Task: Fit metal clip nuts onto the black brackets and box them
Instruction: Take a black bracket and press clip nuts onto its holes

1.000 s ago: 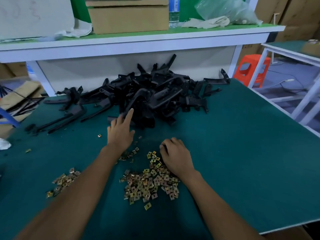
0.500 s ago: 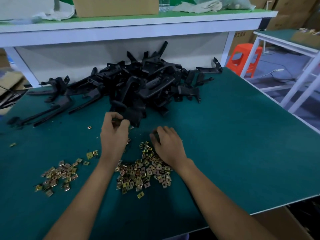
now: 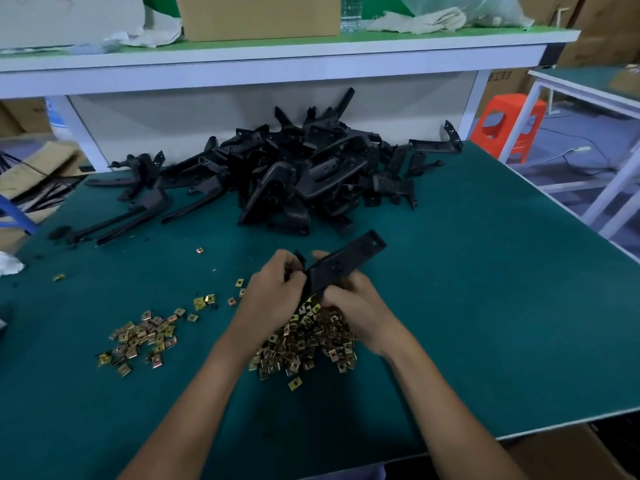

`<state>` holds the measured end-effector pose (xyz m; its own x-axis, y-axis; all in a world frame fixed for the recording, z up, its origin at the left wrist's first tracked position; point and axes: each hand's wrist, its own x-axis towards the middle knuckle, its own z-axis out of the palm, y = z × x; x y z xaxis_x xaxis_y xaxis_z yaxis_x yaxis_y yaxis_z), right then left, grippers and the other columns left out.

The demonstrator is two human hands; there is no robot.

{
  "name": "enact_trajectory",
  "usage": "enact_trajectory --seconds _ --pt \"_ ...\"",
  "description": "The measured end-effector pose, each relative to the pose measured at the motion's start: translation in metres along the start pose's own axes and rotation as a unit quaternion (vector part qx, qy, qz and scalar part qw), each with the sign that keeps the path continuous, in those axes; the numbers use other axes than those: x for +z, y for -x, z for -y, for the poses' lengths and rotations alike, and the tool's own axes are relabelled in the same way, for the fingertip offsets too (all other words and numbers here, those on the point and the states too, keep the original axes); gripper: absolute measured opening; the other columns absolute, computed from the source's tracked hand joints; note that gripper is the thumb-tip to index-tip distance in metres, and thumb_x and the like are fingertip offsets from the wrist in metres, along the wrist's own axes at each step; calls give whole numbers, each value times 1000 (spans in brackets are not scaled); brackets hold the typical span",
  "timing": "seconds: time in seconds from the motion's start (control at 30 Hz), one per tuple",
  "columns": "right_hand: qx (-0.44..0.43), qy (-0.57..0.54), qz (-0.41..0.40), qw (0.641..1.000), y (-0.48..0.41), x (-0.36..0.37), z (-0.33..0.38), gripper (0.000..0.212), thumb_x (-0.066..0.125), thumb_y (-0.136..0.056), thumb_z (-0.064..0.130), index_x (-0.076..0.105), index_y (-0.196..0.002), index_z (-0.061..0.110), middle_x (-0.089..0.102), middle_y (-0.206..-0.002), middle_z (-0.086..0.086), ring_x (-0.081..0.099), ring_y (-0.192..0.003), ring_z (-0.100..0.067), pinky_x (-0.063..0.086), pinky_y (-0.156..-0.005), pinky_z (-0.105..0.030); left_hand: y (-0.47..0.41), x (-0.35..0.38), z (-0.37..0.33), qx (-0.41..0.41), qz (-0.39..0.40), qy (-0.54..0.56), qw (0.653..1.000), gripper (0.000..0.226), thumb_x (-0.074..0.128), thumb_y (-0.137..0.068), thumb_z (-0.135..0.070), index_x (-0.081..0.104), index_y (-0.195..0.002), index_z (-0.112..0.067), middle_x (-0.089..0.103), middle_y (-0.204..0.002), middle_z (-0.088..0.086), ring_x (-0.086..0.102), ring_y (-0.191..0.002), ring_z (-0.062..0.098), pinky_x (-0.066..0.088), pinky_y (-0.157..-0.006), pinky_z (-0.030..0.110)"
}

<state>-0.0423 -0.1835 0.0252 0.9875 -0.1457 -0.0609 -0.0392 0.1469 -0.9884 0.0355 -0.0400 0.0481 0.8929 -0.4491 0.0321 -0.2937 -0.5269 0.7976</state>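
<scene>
while left hand [image 3: 273,296], right hand [image 3: 356,306] grip bracket [image 3: 349,259]

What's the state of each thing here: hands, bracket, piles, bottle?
left hand: grips the held bracket at its near end
right hand: grips the held bracket from the right
held bracket: lifted off the table, tilted, far end raised
bracket pile: loose heap at the table's far side
large clip nut pile: loose, under the hands
small clip nut pile: loose, left of the large one
water bottle: upright on the shelf
</scene>
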Motion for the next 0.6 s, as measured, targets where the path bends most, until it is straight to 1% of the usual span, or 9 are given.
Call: enact_trajectory --seconds 0.07,0.17,0.27,0.3,0.37,0.4,0.43,0.53,0.6 --pt "5 -59 15 998 1 -5 -2 62 65 -74 18 58 -135 26 68 -105 2 61 -89 -10 48 -70 -27 0 3 0 7 -10 -32 999 9 46 -96 -28 48 -91 -35 63 -81 -5 58 -63 5 42 -53 30" --pt "8 -172 -30 985 3 -9 -1 28 66 -95 27 71 -122 21 71 -102 -3 66 -86 -15 49 -60 -29 2 8 4 38 -3 -23 999 14 45 -97 -26 47 -94 -39 63 -78 -7 58 -60 4 38 -52 28" --pt "1 -195 -76 978 4 -19 0 14 64 -97 26 75 -104 20 72 -105 -7 66 -83 -15 47 -59 -28 5 10 14 89 -2 -18 996 24 43 -103 -25 47 -122 -39 66 -74 -1 52 -50 6 42 -51 24" --pt "-4 -204 -83 975 4 -24 0 12 66 -95 27 72 -103 21 72 -108 -8 66 -86 -17 46 -63 -29 6 10 20 116 -8 -70 991 28 45 -104 -25 48 -131 -32 67 -79 1 54 -59 6 48 -61 28" --pt "-11 -244 -91 965 2 -34 -2 13 65 -93 25 64 -105 20 73 -111 -8 66 -97 -21 47 -74 -33 8 14 31 133 9 -200 971 38 51 -102 -31 51 -139 -20 65 -107 6 59 -98 18 47 -93 39" --pt "-8 -278 -94 956 2 -37 -2 12 64 -94 23 60 -105 20 73 -108 -7 66 -100 -23 51 -80 -35 10 16 35 117 32 -237 964 42 52 -101 -36 51 -140 -20 59 -120 7 52 -114 24 41 -102 41" --pt "-1 -320 -97 943 2 -40 -2 10 64 -94 22 59 -102 20 73 -102 -5 67 -99 -23 54 -82 -37 11 18 37 104 45 -243 963 43 53 -100 -38 53 -139 -21 56 -125 7 48 -120 27 39 -105 40" --pt "8 -423 -113 899 2 -39 0 14 72 -87 32 61 -87 23 63 -79 3 66 -77 -16 60 -75 -34 12 20 36 112 25 -205 972 26 57 -99 -31 60 -123 -20 62 -113 4 57 -107 24 46 -89 36" --pt "35 -410 -161 897 3 -38 0 23 78 -83 34 58 -81 24 55 -73 6 60 -69 -14 60 -69 -34 11 19 35 115 19 -200 973 16 58 -99 -28 61 -112 -20 65 -107 0 59 -99 19 47 -82 33"
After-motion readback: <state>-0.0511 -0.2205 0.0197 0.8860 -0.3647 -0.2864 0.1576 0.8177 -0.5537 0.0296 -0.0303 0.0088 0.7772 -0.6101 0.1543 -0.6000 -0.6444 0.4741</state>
